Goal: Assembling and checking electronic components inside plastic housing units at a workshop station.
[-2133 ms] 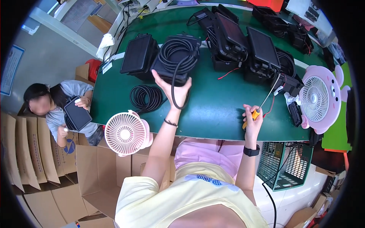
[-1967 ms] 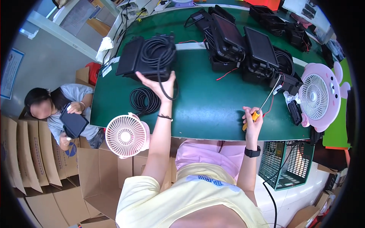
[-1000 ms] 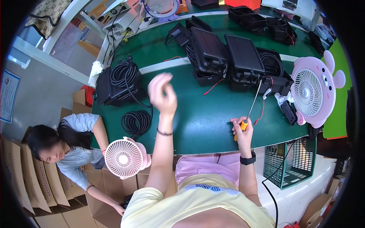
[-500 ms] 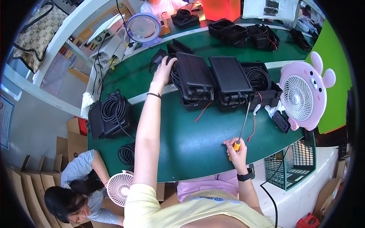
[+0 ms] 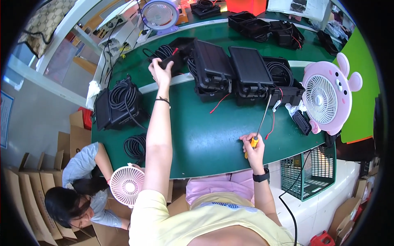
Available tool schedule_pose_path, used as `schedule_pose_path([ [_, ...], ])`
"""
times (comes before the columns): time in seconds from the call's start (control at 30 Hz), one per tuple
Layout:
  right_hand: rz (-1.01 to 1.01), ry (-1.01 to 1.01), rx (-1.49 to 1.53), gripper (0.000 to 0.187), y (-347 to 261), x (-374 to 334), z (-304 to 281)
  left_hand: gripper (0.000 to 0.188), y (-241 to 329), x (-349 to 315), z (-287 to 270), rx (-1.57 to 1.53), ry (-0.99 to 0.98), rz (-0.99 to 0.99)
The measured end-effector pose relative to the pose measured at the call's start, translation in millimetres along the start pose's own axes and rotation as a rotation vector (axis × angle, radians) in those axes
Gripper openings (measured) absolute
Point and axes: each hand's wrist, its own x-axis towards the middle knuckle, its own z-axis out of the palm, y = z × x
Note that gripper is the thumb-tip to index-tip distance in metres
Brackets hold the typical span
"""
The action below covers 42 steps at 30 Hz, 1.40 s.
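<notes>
My left hand (image 5: 160, 72) reaches to the far left of the bench, its fingers closed on the near edge of an open black box (image 5: 177, 61). A coil of black cable (image 5: 163, 51) and a red lead show at that box. In my right hand (image 5: 254, 151), near the front edge, is a screwdriver (image 5: 255, 142) with a yellow handle, its long shaft pointing away from me. Beyond its tip stand a black box with a panel lid (image 5: 251, 67) and an open box with coiled cable (image 5: 280, 75). Another panel-lidded box (image 5: 211, 61) stands to their left, a red wire hanging from it.
A pink fan (image 5: 321, 100) stands at the right, a purple fan (image 5: 160, 16) at the back. More black boxes (image 5: 250, 28) lie on the far bench. At left sits a box with coiled cable (image 5: 123, 100). A person (image 5: 84, 192) bends beside a small fan (image 5: 127, 185). A green crate (image 5: 308, 174) is below right.
My left hand has shifted left and nearer with the open black box, out from behind the panel-lidded one. Its coiled cable now shows. The right hand keeps the screwdriver; the whole view has tilted slightly.
</notes>
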Motion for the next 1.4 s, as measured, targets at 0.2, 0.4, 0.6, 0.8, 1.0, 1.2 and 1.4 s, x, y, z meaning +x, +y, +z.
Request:
schedule_pose_path([
  [0.2, -0.018, 0.009, 0.002, 0.011, 1, -1, 0, 0.047, 12, 23, -31, -0.352, 0.157, -0.099],
  [0.4, -0.027, 0.004, 0.017, 0.011, 1, -1, -3, 0.044, 102, -7, -99, -0.879, 0.115, -0.018],
  [0.6, -0.072, 0.072, 0.032, 0.016, -1, -4, 2, 0.042, 130, -138, -139, -0.846, 0.164, -0.029],
  [0.8, -0.119, 0.011, 0.21, 0.018, -1, -18, 0, 0.045, 134, -299, -159, -0.465, 0.169, 0.087],
  [1.0, -0.163, -0.035, 0.225, 0.012, -6, -44, 9, 0.054, 132, -402, -148, -0.572, -0.074, -0.131],
  [1.2, -0.239, -0.006, -0.057, 0.023, -23, -36, 6, 0.041, 143, -405, -185, -0.504, -0.684, 0.365],
  [1.4, 0.042, -0.016, 0.012, 0.028, -38, -34, -2, 0.03, 164, -314, -205, -0.383, -0.341, 0.781],
])
